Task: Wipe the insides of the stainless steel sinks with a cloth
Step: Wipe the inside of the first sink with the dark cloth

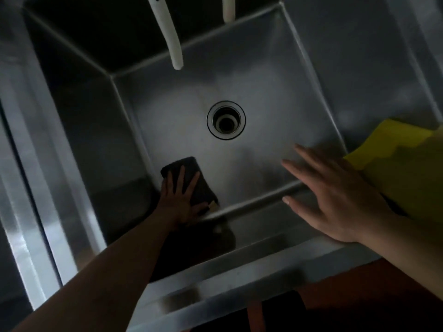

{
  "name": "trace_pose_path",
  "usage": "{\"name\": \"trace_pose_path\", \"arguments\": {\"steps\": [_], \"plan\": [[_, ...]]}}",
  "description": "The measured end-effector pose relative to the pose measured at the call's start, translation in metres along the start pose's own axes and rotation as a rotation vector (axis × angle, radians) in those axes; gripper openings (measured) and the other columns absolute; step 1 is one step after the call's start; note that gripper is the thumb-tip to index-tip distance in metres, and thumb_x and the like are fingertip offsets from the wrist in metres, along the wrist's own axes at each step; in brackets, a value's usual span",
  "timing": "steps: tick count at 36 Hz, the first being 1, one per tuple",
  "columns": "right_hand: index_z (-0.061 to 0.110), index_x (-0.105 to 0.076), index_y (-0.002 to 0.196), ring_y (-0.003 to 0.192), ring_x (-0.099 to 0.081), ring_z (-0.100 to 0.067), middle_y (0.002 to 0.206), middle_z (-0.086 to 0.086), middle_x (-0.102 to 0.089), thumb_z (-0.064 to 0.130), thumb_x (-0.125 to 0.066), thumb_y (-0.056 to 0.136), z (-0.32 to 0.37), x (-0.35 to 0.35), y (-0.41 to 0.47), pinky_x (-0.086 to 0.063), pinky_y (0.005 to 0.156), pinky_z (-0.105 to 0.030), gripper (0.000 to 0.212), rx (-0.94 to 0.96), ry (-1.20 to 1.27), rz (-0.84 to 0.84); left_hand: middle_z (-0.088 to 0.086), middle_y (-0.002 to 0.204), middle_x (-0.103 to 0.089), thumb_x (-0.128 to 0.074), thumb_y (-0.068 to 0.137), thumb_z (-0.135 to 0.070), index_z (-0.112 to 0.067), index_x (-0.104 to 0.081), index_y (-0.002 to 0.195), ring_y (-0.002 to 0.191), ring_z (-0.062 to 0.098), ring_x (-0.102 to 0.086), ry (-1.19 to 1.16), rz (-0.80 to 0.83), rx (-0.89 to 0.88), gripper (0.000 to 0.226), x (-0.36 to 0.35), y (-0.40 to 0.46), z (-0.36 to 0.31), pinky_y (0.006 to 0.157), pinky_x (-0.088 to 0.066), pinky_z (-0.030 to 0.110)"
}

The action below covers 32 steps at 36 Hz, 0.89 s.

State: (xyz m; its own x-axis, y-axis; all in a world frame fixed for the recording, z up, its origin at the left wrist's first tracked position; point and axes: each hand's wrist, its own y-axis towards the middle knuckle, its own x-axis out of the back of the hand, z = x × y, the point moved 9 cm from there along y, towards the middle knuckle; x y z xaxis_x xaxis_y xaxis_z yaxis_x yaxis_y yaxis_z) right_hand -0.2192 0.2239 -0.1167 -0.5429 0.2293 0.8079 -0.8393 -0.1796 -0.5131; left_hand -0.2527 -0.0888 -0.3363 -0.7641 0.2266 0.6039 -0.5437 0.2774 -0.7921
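Deep inside the stainless steel sink (pixel 275 75), the left hand (pixel 178 200) lies flat with its fingers spread, pressing a dark cloth (pixel 189 180) onto the basin floor at about seven o'clock from the drain (pixel 226 120), close to the corner where the left wall meets the near wall. The right hand (pixel 335 200) is wide open and holds nothing; it hovers over the near right part of the basin at about four o'clock from the drain, though whether it touches the front rim cannot be told. A yellow object (pixel 405 161) lies on the sink's right side at three o'clock, and two white hoses (pixel 167 32) hang over the far wall at twelve o'clock. To do this stroke well, the person would likely keep the palm flat so the whole cloth bears on the steel, work it tight into the seams of that near left corner, then sweep in overlapping passes toward the drain. The walls probably need the same pressure, and the dim light makes missed patches a risk.
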Motion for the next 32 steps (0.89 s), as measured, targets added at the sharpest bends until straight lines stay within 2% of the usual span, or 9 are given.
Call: {"name": "trace_pose_path", "arguments": {"steps": [5, 9, 13, 17, 20, 23, 25, 28, 32], "plan": [[0.029, -0.033, 0.151, 0.146, -0.028, -0.024, 0.164, -0.001, -0.019, 0.072, -0.02, 0.092, 0.0, 0.001, 0.001, -0.033, 0.114, -0.048, 0.073, -0.015, 0.022, 0.007, 0.001, 0.146, 0.05, -0.025, 0.078, -0.088, -0.05, 0.044, 0.132, 0.14, 0.041, 0.035, -0.163, -0.085, 0.11, 0.095, 0.048, 0.041, 0.002, 0.115, 0.017, 0.055], [0.025, -0.041, 0.148, 0.142, -0.037, -0.026, 0.161, -0.004, -0.028, 0.066, -0.032, 0.092, 0.001, 0.003, 0.001, -0.037, 0.11, -0.048, 0.071, -0.023, 0.007, -0.008, 0.005, 0.154, 0.041, -0.027, 0.078, -0.088, -0.041, 0.03, 0.146, 0.14, 0.045, 0.034, -0.31, -0.141, 0.247, 0.1, 0.105, 0.083, 0.002, 0.115, 0.016, 0.058], [0.02, -0.048, 0.145, 0.138, -0.042, -0.029, 0.158, -0.007, -0.035, 0.06, -0.042, 0.09, 0.002, 0.008, 0.001, -0.04, 0.106, -0.051, 0.069, -0.014, 0.009, -0.069, 0.008, 0.156, 0.039, -0.026, 0.078, -0.089, -0.039, 0.027, 0.149, 0.14, 0.046, 0.033, -0.483, -0.17, 0.364, 0.101, 0.16, 0.121, 0.006, 0.113, 0.019, 0.058], [0.02, -0.047, 0.146, 0.139, -0.042, -0.028, 0.157, -0.005, -0.035, 0.059, -0.047, 0.088, 0.002, 0.007, 0.0, -0.04, 0.106, -0.051, 0.07, -0.008, 0.008, -0.108, 0.009, 0.157, 0.036, -0.025, 0.077, -0.089, -0.037, 0.022, 0.152, 0.141, 0.047, 0.031, -0.6, -0.241, 0.465, 0.102, 0.208, 0.151, 0.009, 0.112, 0.016, 0.063], [0.021, -0.045, 0.147, 0.141, -0.04, -0.026, 0.157, -0.004, -0.036, 0.059, -0.048, 0.088, 0.0, 0.008, 0.001, -0.039, 0.107, -0.05, 0.07, -0.004, 0.011, -0.124, 0.012, 0.161, 0.027, -0.024, 0.078, -0.089, -0.032, 0.015, 0.155, 0.143, 0.049, 0.024, -0.601, -0.272, 0.506, 0.104, 0.236, 0.168, 0.019, 0.113, 0.01, 0.066], [0.021, -0.045, 0.147, 0.141, -0.039, -0.025, 0.157, -0.003, -0.037, 0.058, -0.05, 0.088, -0.001, 0.007, 0.0, -0.038, 0.108, -0.049, 0.07, -0.015, 0.02, -0.143, 0.016, 0.164, 0.014, -0.025, 0.077, -0.089, -0.026, 0.006, 0.158, 0.147, 0.048, 0.011, -0.638, -0.279, 0.5, 0.107, 0.256, 0.181, 0.024, 0.116, 0.004, 0.061], [0.021, -0.044, 0.147, 0.141, -0.039, -0.023, 0.157, -0.002, -0.036, 0.059, -0.049, 0.088, -0.001, 0.006, -0.001, -0.038, 0.108, -0.049, 0.07, -0.021, 0.04, -0.154, 0.017, 0.163, 0.016, -0.027, 0.079, -0.088, -0.03, 0.009, 0.157, 0.147, 0.048, 0.007, -0.659, -0.31, 0.501, 0.104, 0.264, 0.185, 0.025, 0.118, -0.001, 0.059], [0.022, -0.044, 0.148, 0.14, -0.04, -0.02, 0.156, 0.0, -0.037, 0.059, -0.048, 0.089, -0.002, 0.007, -0.002, -0.04, 0.108, -0.046, 0.07, -0.019, 0.056, -0.164, 0.016, 0.161, 0.024, -0.028, 0.081, -0.086, -0.036, 0.016, 0.154, 0.147, 0.048, 0.01, -0.605, -0.36, 0.488, 0.098, 0.264, 0.183, 0.027, 0.117, 0.0, 0.06], [0.021, -0.043, 0.147, 0.138, -0.042, -0.02, 0.154, 0.0, -0.04, 0.056, -0.048, 0.089, -0.001, 0.007, -0.001, -0.04, 0.106, -0.045, 0.069, -0.02, 0.047, -0.158, 0.01, 0.164, 0.019, -0.023, 0.072, -0.091, -0.04, 0.009, 0.155, 0.146, 0.046, 0.02, -0.492, -0.373, 0.315, 0.102, 0.246, 0.176, 0.033, 0.116, 0.01, 0.062]]}}
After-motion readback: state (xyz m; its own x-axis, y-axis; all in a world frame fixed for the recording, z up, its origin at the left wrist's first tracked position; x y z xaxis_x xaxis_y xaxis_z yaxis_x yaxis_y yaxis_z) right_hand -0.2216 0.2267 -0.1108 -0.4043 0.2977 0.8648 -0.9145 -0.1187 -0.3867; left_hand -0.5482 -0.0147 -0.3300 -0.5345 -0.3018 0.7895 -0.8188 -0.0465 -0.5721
